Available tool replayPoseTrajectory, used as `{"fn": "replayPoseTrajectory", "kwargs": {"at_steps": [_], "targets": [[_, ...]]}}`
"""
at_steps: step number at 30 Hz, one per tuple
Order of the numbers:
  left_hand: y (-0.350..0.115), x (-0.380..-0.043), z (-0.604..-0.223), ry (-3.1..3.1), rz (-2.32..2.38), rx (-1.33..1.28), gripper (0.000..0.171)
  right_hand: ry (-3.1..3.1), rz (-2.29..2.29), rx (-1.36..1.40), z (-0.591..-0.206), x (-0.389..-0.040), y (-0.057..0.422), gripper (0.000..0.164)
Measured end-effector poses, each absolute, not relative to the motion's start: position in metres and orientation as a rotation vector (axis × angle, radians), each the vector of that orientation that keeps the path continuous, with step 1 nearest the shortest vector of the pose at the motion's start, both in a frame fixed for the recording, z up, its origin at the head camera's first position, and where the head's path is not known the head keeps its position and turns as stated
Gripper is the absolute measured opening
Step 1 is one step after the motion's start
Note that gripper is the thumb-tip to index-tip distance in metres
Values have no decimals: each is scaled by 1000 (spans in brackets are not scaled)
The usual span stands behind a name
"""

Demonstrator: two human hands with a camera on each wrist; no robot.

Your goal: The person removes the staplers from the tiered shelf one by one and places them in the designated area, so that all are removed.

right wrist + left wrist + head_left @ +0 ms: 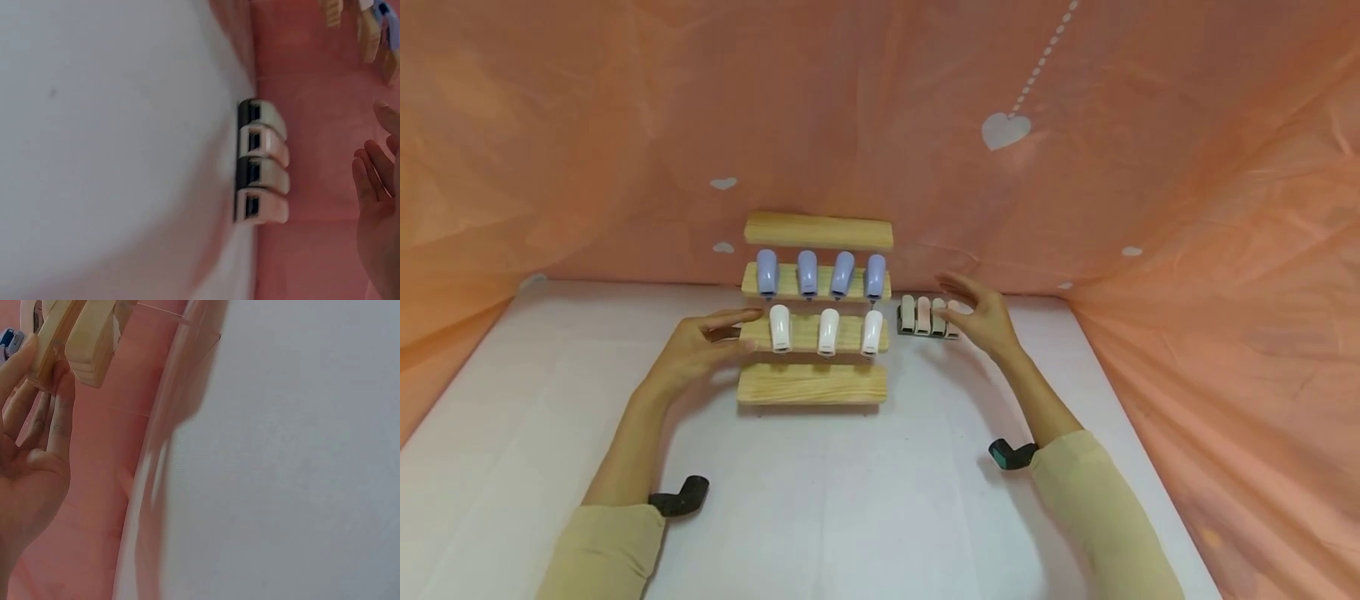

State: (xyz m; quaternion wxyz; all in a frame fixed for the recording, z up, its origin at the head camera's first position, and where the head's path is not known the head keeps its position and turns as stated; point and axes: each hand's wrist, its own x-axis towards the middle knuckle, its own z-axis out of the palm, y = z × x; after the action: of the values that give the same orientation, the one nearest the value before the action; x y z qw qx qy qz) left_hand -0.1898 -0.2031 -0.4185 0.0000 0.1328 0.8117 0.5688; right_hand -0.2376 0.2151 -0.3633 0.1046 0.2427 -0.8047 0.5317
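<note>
A tiered wooden rack (812, 385) stands toward the back of the white table. One tier holds a row of purple mini staplers (807, 273); the tier below it carries three white mini staplers (828, 331). My left hand (694, 348) pinches the left end of the tier with the white ones, and the left wrist view shows fingers and thumb around that wooden end (47, 359). To the right of the rack sits a tight row of grey and pink mini staplers (265, 172). Beside them my right hand (988, 323) hovers with extended fingers, apart from them in the right wrist view.
An orange-pink cloth (865, 108) with white hearts hangs behind the table and down its sides. The rack's top plank (818, 231) and bottom plank bear nothing. White tabletop (850, 500) stretches in front of the rack.
</note>
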Motion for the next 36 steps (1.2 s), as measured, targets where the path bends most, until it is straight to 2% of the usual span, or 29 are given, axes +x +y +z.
{"fn": "replayPoseTrajectory", "kwargs": {"at_steps": [12, 30, 36], "targets": [[-204, -191, -421, 2564, 1788, 449, 55, -2347, 1476, 827, -343, -222, 191, 53], [-203, -191, -421, 2514, 1833, 424, 53, -2326, 1530, 1007, -330, -228, 152, 58], [-203, -191, -421, 2519, 1828, 414, 54, -2403, 1467, 937, -326, -229, 139, 61]]}}
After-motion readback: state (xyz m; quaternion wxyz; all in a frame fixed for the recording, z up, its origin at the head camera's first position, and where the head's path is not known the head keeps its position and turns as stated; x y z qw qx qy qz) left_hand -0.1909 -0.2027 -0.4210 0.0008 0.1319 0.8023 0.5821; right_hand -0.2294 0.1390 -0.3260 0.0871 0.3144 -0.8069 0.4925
